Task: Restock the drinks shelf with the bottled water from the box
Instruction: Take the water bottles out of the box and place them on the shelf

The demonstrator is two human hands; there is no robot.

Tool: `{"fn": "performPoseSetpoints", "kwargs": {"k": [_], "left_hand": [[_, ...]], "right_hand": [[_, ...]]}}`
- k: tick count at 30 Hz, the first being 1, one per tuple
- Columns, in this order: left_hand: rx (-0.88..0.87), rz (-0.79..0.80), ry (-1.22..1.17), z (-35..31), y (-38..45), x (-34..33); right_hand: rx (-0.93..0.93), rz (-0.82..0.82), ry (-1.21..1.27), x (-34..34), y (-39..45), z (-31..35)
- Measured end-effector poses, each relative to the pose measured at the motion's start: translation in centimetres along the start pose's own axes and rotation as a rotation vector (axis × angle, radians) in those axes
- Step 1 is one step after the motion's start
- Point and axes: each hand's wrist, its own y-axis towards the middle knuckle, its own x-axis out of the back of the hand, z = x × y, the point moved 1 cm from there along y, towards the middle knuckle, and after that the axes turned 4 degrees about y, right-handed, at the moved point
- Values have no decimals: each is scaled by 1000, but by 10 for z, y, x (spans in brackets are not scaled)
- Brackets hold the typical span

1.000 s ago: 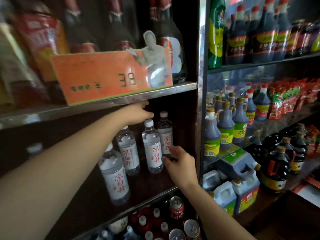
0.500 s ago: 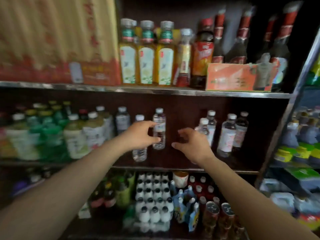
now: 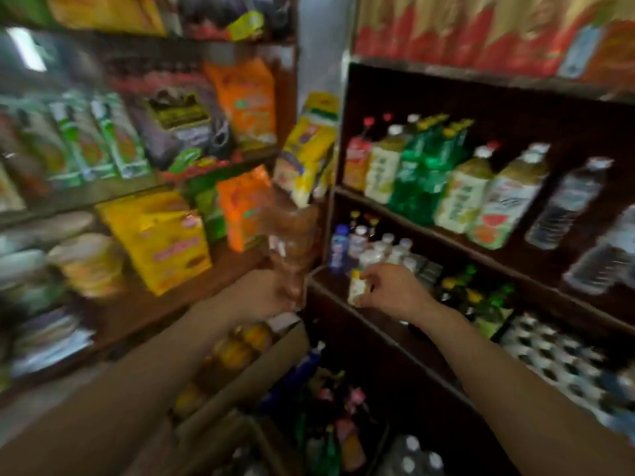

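The frame is blurred by motion. My left hand (image 3: 266,293) is closed around the bottom of a clear water bottle (image 3: 292,235), held upright in front of the post between two shelving units. My right hand (image 3: 391,290) reaches to the left end of a lower drinks shelf (image 3: 385,334), its fingertips against a small pale-labelled item (image 3: 358,287); blur hides whether it grips it. Larger water bottles (image 3: 567,204) stand on the middle drinks shelf at the right.
Snack bags (image 3: 165,242) fill the shelves on the left. Green and juice bottles (image 3: 422,173) line the middle right shelf, with small capped bottles (image 3: 381,249) below. An open cardboard box (image 3: 264,369) of orange drinks sits below my arms. More capped bottles (image 3: 415,455) are near the floor.
The view has swung left from the water shelf to the corner by the snack shelves. My left hand has carried a water bottle leftward. My right hand has dropped to a lower shelf.
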Motion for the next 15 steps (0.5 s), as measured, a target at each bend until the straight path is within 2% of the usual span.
{"fn": "performPoseSetpoints", "kwargs": {"k": [2, 6, 11, 15], "left_hand": [[137, 93, -20, 62, -29, -26], [452, 110, -24, 164, -79, -97], [721, 244, -105, 224, -114, -199], [803, 363, -269, 254, -118, -292]], "right_hand": [[31, 146, -30, -56, 15, 25], [71, 440, -76, -169, 30, 60], [176, 707, -218, -300, 38, 69], [182, 846, -290, -400, 44, 46]]}}
